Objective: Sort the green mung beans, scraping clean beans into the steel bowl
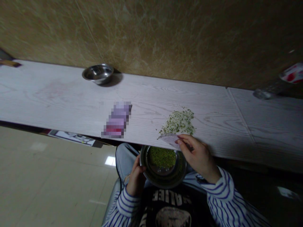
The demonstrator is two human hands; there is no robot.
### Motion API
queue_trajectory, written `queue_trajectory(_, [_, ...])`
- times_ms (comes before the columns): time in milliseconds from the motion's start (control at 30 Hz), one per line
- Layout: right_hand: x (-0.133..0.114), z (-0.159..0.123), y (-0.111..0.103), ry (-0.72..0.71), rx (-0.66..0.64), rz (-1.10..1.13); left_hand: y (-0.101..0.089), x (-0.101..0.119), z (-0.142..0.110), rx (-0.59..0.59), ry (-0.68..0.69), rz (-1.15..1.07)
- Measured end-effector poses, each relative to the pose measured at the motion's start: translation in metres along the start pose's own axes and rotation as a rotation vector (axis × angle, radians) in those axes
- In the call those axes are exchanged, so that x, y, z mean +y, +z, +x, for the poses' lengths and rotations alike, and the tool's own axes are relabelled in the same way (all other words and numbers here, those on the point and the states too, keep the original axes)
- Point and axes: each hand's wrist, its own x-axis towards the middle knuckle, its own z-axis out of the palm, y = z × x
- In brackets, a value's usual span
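My left hand (135, 179) grips the rim of a steel bowl (151, 175) held just below the table's front edge; green beans (162, 156) fill its far side. My right hand (197, 155) pinches a small pale card (169, 138) at the table edge, right above the bowl. Just beyond the card lies a loose pile of green beans (179, 122) on the white wooden tabletop (59, 97).
An empty steel bowl (98, 73) stands at the back by the brown wall. A blurred purple packet (117, 119) lies left of the pile. A red-and-white container (292, 73) and a clear object (262, 93) sit far right. Tiled floor lies to the left.
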Motion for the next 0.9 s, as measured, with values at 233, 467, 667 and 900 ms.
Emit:
queue_trajectory(233, [0.005, 0.000, -0.001, 0.080, 0.047, -0.004, 0.000, 0.004, -0.003, -0.005, -0.017, -0.015])
queue_trajectory(467, [0.003, 0.009, 0.005, 0.046, 0.073, -0.003, 0.002, 0.011, -0.005, -0.009, -0.034, -0.009])
queue_trajectory(667, [-0.001, 0.016, 0.012, -0.024, 0.055, -0.043, 0.002, 0.010, -0.007, 0.000, -0.006, -0.026])
queue_trajectory(900, [-0.005, 0.004, 0.001, -0.032, -0.015, 0.004, -0.004, 0.007, -0.005, -0.019, -0.009, -0.028])
